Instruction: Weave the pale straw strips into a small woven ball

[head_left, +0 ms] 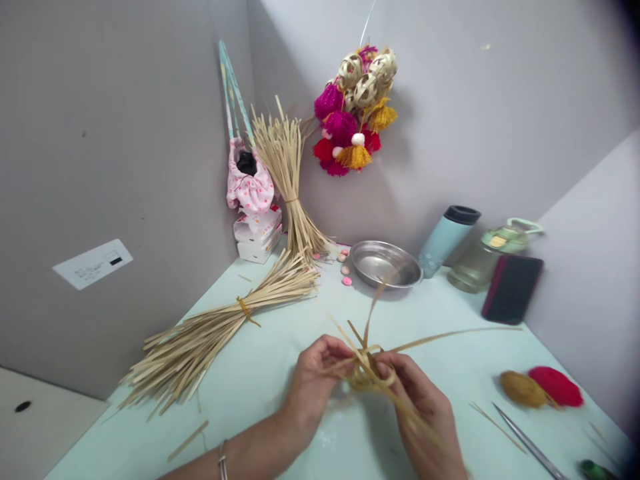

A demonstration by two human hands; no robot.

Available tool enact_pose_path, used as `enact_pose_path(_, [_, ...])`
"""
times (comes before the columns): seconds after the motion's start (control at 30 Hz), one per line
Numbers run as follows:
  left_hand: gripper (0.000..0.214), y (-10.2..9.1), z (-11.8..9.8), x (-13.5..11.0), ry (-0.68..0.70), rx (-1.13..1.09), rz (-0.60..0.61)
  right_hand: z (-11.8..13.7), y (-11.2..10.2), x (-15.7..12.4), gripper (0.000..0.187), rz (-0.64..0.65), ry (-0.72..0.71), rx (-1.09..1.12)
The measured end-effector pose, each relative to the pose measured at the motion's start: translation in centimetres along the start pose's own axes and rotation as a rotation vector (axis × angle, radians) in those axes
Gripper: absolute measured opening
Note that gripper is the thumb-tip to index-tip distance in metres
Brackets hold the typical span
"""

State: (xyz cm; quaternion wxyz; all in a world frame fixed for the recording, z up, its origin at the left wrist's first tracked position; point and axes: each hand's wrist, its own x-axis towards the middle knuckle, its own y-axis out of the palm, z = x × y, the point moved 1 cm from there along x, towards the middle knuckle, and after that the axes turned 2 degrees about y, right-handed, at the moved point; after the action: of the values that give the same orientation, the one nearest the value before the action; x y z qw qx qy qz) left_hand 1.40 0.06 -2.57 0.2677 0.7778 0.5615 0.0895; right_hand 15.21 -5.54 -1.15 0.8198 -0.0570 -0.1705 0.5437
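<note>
Both my hands meet over the pale green table [260, 380], working a small knot of woven straw strips [367, 373]. My left hand [315, 377] pinches the strips from the left, fingers closed on them. My right hand [423, 410] grips the same woven piece from the right, fingers curled round it. Long loose ends of the strips [450, 335] stick out upward and to the right, blurred by motion.
A tied bundle of straw strips [215, 330] lies at left; another bundle [290, 180] leans in the corner. Behind are a metal bowl [385, 265], a tumbler [447, 240], a glass jar [483, 260] and a phone [513, 288]. Yellow and red pompoms [540, 389] and scissors [530, 445] lie at right.
</note>
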Motion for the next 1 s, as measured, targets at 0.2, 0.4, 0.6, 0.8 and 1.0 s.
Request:
enact_pose_path(0.2, [0.046,-0.1,-0.4,-0.2,-0.038,0.005,0.068,0.4,-0.3,0.6,0.020,0.003,0.103,0.113])
enact_pose_path(0.4, [0.049,-0.4,0.3,0.1,-0.042,-0.041,0.033,-1.4,-0.8,0.5,0.027,0.079,0.271,0.119])
enact_pose_path(0.6, [0.045,-0.4,0.4,0.2,-0.058,-0.005,-0.057,-2.0,-0.4,0.2,0.031,0.090,0.456,0.242])
enact_pose_path(0.8, [0.038,-0.1,0.2,0.1,-0.071,-0.092,-0.017,-2.1,-0.2,0.3,0.030,0.056,0.520,0.338])
enact_pose_path(1.0, [0.006,-0.6,0.9,0.0,0.125,0.055,0.033,-1.8,0.0,0.5,0.029,0.035,0.554,0.319])
